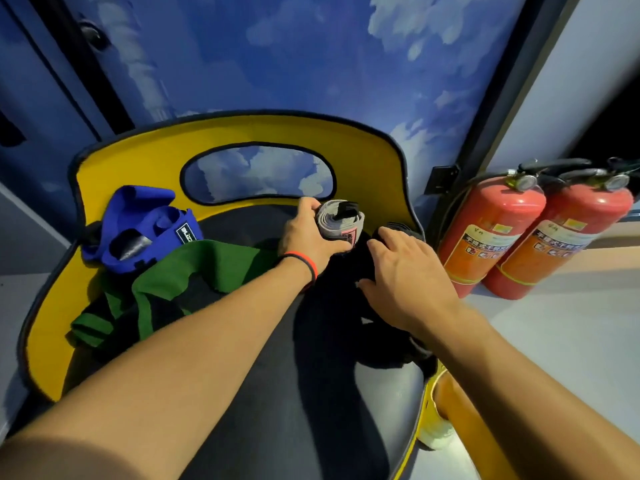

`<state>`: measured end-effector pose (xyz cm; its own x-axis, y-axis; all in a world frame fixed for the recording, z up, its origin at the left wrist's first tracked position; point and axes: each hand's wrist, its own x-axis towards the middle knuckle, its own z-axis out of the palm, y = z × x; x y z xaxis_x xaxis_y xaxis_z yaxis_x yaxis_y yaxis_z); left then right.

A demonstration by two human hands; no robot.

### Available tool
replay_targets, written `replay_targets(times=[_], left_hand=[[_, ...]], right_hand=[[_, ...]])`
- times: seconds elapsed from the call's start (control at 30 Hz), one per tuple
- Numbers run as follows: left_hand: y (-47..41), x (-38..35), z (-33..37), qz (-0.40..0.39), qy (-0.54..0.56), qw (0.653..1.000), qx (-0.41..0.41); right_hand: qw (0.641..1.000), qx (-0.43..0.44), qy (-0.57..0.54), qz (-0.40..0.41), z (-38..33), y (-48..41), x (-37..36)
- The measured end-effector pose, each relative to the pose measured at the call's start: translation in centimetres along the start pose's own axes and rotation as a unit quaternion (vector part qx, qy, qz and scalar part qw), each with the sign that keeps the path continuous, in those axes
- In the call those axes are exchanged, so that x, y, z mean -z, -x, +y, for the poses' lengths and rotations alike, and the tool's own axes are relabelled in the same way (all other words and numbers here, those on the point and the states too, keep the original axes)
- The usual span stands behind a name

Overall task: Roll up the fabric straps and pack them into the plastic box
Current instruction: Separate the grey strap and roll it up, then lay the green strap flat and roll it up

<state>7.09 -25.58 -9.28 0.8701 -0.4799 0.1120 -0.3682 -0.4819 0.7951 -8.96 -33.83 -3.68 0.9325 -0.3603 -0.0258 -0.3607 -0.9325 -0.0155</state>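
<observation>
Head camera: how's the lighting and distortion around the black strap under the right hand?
Head view: dim, so the black strap under the right hand blends into the dark seat; the grey roll in the left hand reads sharply; wide-angle bends the edges.

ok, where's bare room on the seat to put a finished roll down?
Free: front of the dark chair seat, between green fabric strap and black fabric strap. Crowded: the back, with blue rolled strap and grey rolled strap.
</observation>
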Motion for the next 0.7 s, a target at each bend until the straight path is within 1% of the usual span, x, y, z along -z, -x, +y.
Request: replay_targets(times=[0.17,0.27,0.43,0.6,0.7], left_hand=[[-2.8,-3.3,1.0,-0.025,-0.015,1.000,-0.003],[-3.3,-4.4,1.0,-0.034,0.009,0.999,0.000],[-2.7,-4.6,0.6,-0.070,0.070,0.995,0.012],[-3.2,-3.6,0.0,-0.144,0.056,0.988,0.020],[-2.5,-2.4,-0.2,-0.169,0.049,0.984,0.037]], right_hand=[[1.000,0.008,-0.001,0.017,1.4,-0.5,-0.8],[1.000,0.014,-0.001,0.017,1.9,-0.5,-1.1],[0.999,0.029,-0.007,0.031,2.5,-0.4,-1.6],[0.999,0.030,-0.019,0.035,2.5,-0.3,-1.6],[0.998,0.038,-0.028,0.045,2.2,0.0,-1.2]])
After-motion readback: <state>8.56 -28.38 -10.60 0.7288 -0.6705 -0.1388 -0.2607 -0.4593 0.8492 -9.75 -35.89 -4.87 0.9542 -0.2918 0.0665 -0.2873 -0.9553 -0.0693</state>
